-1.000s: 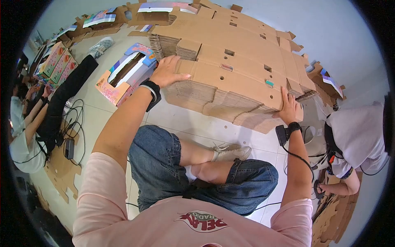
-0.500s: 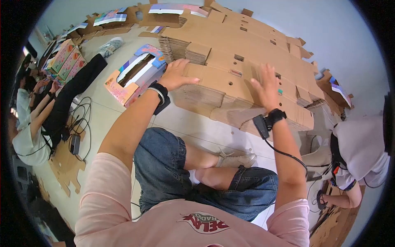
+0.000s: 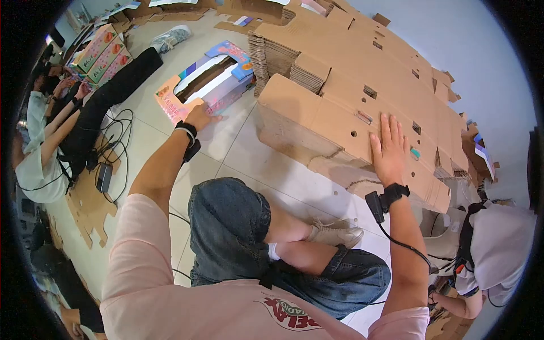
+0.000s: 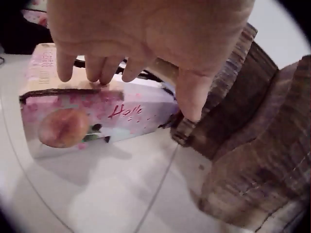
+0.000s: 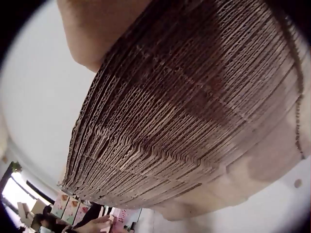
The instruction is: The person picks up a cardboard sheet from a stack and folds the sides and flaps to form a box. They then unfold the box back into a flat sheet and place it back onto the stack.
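Observation:
In the head view my left hand [image 3: 199,118] is at the near edge of a printed carton [image 3: 184,85] with a slot in its top. The left wrist view shows its fingers stretched over the carton [image 4: 102,121], which has a peach picture on its side; the thumb points down near the cardboard stack's edge. My right hand [image 3: 390,156] lies flat, fingers extended, on top of a tall stack of flat, die-cut cardboard sheets [image 3: 334,122]. In the right wrist view the stack's layered corrugated edges [image 5: 160,126] fill most of the picture, below part of the hand [image 5: 97,29].
A person's outstretched black-trousered leg [image 3: 119,93] lies beyond the carton, near tangled cables and a black adapter [image 3: 104,177]. Green-and-pink boxes [image 3: 105,56] are piled at the far left. Another person in a light shirt [image 3: 504,238] sits at the right. Cardboard pieces line the wall.
My left hand has left the stack's left end and moved left to the carton. The right hand lifted from the stack's right end, shifted inward and now lies flat on top. The view has turned left.

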Motion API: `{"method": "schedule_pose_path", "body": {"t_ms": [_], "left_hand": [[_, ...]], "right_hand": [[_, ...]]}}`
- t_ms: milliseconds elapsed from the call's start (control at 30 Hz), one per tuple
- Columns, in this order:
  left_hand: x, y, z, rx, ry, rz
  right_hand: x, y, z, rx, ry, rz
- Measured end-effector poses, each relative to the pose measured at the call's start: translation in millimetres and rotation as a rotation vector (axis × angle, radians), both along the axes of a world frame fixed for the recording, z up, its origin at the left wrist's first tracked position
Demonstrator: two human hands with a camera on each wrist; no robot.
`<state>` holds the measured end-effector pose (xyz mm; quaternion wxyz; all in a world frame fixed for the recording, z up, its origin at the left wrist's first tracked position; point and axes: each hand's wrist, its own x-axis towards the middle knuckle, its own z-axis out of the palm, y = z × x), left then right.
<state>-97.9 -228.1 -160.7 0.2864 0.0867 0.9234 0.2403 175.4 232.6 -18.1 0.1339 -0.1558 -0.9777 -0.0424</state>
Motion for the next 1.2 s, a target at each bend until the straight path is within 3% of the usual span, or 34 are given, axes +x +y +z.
{"method": "schedule_pose_path", "body": {"t_ms": [33, 100, 200, 300, 400, 567, 700, 800, 833, 933, 1000, 1033, 1133, 1200], "left_hand": [[-2, -7, -17, 0.001, -0.008, 0.0], [4, -13, -38, -0.201, 0.383, -0.027], [2, -9, -31, -0.238, 0.443, 0.014], [-14, -6, -23, -0.367, 0.362, 0.127], [-24, -4, -9, -0.474, 0.301, 0.082], [-35, -2, -7, -0.463, 0.236, 0.106], [-29, -10, -20, -0.448, 0.39, 0.018], [-21, -12, -14, -0.602, 0.297, -0.108], [-17, -16, -14, -0.648, 0.303, -0.186], [10, -12, 2, -0.608, 0.203, -0.127], [17, -34, -39, -0.621, 0.272, -0.19], [39, -16, 2, -0.574, 0.229, -0.085], [79, -22, -9, -0.615, 0.336, -0.063], [95, -27, -14, -0.514, 0.273, 0.047]], "right_hand": [[0, 2, -1, 0.0, 0.015, 0.014], [0, 0, -1, 0.001, 0.021, 0.029], [-1, -2, 3, -0.038, 0.015, 0.026], [-2, -3, 4, -0.041, 0.016, 0.033], [-2, -3, 5, -0.055, 0.015, 0.035], [-4, -6, 7, -0.011, -0.011, 0.012], [-4, -4, 6, -0.015, 0.016, 0.029], [-4, -4, 9, -0.026, 0.015, 0.027], [-4, -4, 9, -0.013, 0.011, 0.026], [-2, -3, 7, 0.004, 0.022, 0.02], [0, -4, 7, 0.003, 0.04, 0.015], [-2, -4, 7, 0.012, 0.035, 0.01], [1, -6, 9, 0.035, 0.048, -0.013], [2, -8, 9, 0.029, 0.023, -0.032]]}}
